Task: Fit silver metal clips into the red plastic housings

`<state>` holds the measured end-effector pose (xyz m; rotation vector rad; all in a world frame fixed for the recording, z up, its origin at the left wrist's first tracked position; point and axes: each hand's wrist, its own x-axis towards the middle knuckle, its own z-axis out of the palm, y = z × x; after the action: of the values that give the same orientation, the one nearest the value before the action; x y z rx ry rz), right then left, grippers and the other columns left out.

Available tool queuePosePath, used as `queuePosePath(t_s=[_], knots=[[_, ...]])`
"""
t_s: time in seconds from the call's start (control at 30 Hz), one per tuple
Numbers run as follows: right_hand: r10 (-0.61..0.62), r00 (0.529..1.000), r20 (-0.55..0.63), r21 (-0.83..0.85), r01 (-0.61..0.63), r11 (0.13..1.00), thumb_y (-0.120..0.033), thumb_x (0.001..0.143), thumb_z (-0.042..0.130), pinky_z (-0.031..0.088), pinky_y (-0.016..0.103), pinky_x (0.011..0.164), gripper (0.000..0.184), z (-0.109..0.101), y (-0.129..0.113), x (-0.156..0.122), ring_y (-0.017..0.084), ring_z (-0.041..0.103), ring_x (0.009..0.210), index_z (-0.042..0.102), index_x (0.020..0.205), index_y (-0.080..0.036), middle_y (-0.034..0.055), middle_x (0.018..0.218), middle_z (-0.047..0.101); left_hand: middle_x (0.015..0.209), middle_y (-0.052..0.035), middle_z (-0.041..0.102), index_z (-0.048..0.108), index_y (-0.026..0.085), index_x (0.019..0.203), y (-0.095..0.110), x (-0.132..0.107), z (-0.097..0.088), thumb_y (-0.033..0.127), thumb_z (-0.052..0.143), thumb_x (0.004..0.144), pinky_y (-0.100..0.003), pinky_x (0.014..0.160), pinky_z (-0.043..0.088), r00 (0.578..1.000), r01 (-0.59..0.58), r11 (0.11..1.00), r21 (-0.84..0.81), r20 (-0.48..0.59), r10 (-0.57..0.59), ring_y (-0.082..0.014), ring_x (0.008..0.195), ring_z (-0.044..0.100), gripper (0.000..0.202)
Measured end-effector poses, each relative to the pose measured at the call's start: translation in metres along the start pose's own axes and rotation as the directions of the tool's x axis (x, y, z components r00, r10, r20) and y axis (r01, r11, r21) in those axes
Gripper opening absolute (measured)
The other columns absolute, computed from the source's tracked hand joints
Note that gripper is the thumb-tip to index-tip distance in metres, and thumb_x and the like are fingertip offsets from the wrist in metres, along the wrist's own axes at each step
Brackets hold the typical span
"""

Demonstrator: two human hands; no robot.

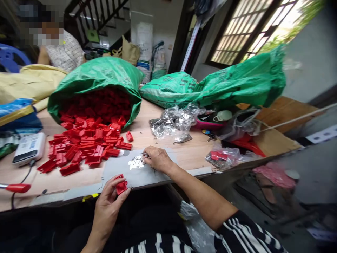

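Between the thumb and fingers of my left hand (112,195) is a red plastic part (121,185), held just over the table's front edge. My right hand (158,160) is closed in a pinch at the right side of a small pile of shiny metal pieces (136,162). What its fingertips hold is too small to name. The metal pieces lie on a grey sheet (116,170). Left of the sheet, a heap of similar red parts (86,146) spills from an open green sack (100,70).
More green sacks (216,86) lie at the back right. Clear bags of metal pieces (173,121) and another bag (226,156) sit to the right. A white device (29,148) with a cable stands at left. Another person (64,49) is behind the sacks.
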<state>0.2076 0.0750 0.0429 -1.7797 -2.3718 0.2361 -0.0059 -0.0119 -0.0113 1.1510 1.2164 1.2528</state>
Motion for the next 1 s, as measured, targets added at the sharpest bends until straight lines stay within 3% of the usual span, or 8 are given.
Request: queuePosePath(t_s=[0.33, 0.5, 0.57, 0.67, 0.7, 0.77, 0.9, 1.0], knots=[[0.001, 0.993, -0.117, 0.126, 0.014, 0.992, -0.02, 0.08, 0.058, 0.041, 0.023, 0.068, 0.013, 0.007, 0.008, -0.022, 0.015, 0.062, 0.077, 0.057, 0.093, -0.022, -0.0013, 0.085, 0.068, 0.128, -0.0054, 0.055, 0.067, 0.022, 0.1, -0.001, -0.002, -0.001, 0.04, 0.08, 0.059, -0.046, 0.11, 0.034, 0.994, 0.11, 0.994, -0.012, 0.006, -0.11, -0.0295, 0.122, 0.05, 0.046], [0.017, 0.972, -0.235, 0.247, 0.043, 0.968, -0.014, 0.081, 0.056, 0.044, 0.022, 0.074, 0.015, -0.007, 0.022, -0.043, 0.013, 0.062, 0.083, 0.058, 0.095, -0.02, 0.0013, 0.092, 0.068, 0.126, -0.0054, 0.056, 0.067, 0.021, 0.098, 0.003, -0.004, 0.0, 0.042, 0.081, 0.057, -0.045, 0.109, 0.037, 0.99, 0.141, 0.99, -0.026, -0.013, -0.141, -0.0309, 0.123, 0.05, 0.048], [0.088, 0.956, -0.278, 0.284, -0.006, 0.959, -0.014, 0.083, 0.054, 0.045, 0.022, 0.073, 0.013, -0.022, 0.041, -0.056, 0.013, 0.063, 0.083, 0.06, 0.093, -0.019, 0.0025, 0.091, 0.068, 0.127, -0.0054, 0.056, 0.067, 0.021, 0.098, 0.002, -0.004, -0.002, 0.041, 0.082, 0.057, -0.045, 0.109, 0.037, 0.989, 0.145, 0.989, -0.033, -0.007, -0.146, -0.0311, 0.123, 0.05, 0.048], [0.295, 0.921, -0.254, 0.195, -0.25, 0.948, -0.016, 0.085, 0.052, 0.047, 0.022, 0.073, 0.018, -0.056, 0.082, -0.081, 0.013, 0.064, 0.084, 0.063, 0.099, -0.021, 0.0021, 0.095, 0.07, 0.128, -0.005, 0.055, 0.067, 0.021, 0.099, -0.001, -0.003, -0.004, 0.04, 0.082, 0.057, -0.044, 0.11, 0.037, 0.99, 0.142, 0.989, -0.031, 0.016, -0.142, -0.0308, 0.124, 0.05, 0.048], [0.4, 0.886, -0.234, 0.094, -0.389, 0.916, -0.018, 0.086, 0.053, 0.047, 0.021, 0.073, 0.02, -0.069, 0.099, -0.09, 0.012, 0.064, 0.085, 0.063, 0.101, -0.024, 0.0007, 0.097, 0.07, 0.129, -0.0048, 0.055, 0.067, 0.021, 0.098, -0.001, -0.003, -0.004, 0.039, 0.082, 0.058, -0.043, 0.11, 0.037, 0.99, 0.141, 0.99, -0.029, 0.021, -0.141, -0.0307, 0.124, 0.05, 0.047], [0.605, 0.747, -0.278, -0.072, -0.644, 0.762, -0.026, 0.087, 0.053, 0.046, 0.022, 0.076, 0.023, -0.096, 0.131, -0.108, 0.014, 0.064, 0.09, 0.064, 0.106, -0.028, 0.001, 0.101, 0.07, 0.128, -0.005, 0.055, 0.067, 0.021, 0.097, -0.001, -0.003, -0.003, 0.04, 0.082, 0.057, -0.044, 0.109, 0.037, 0.99, 0.139, 0.99, -0.03, 0.019, -0.139, -0.031, 0.124, 0.05, 0.047], [0.782, 0.537, -0.317, -0.169, -0.843, 0.511, -0.026, 0.085, 0.05, 0.046, 0.031, 0.071, 0.025, -0.138, 0.187, -0.14, 0.024, 0.065, 0.087, 0.068, 0.102, -0.021, 0.0131, 0.097, 0.07, 0.128, -0.0047, 0.055, 0.067, 0.022, 0.099, -0.003, -0.002, -0.002, 0.041, 0.081, 0.058, -0.045, 0.111, 0.034, 0.991, 0.132, 0.991, -0.021, 0.021, -0.131, -0.0305, 0.125, 0.048, 0.047], [0.846, 0.488, -0.215, -0.234, -0.867, 0.441, -0.016, 0.078, 0.054, 0.043, 0.03, 0.067, 0.02, -0.147, 0.213, -0.152, 0.023, 0.065, 0.08, 0.072, 0.087, -0.018, 0.0135, 0.089, 0.071, 0.126, -0.0052, 0.056, 0.067, 0.022, 0.099, -0.007, -0.001, -0.002, 0.041, 0.08, 0.06, -0.046, 0.112, 0.032, 0.994, 0.109, 0.994, -0.004, 0.027, -0.109, -0.0301, 0.127, 0.046, 0.045]])
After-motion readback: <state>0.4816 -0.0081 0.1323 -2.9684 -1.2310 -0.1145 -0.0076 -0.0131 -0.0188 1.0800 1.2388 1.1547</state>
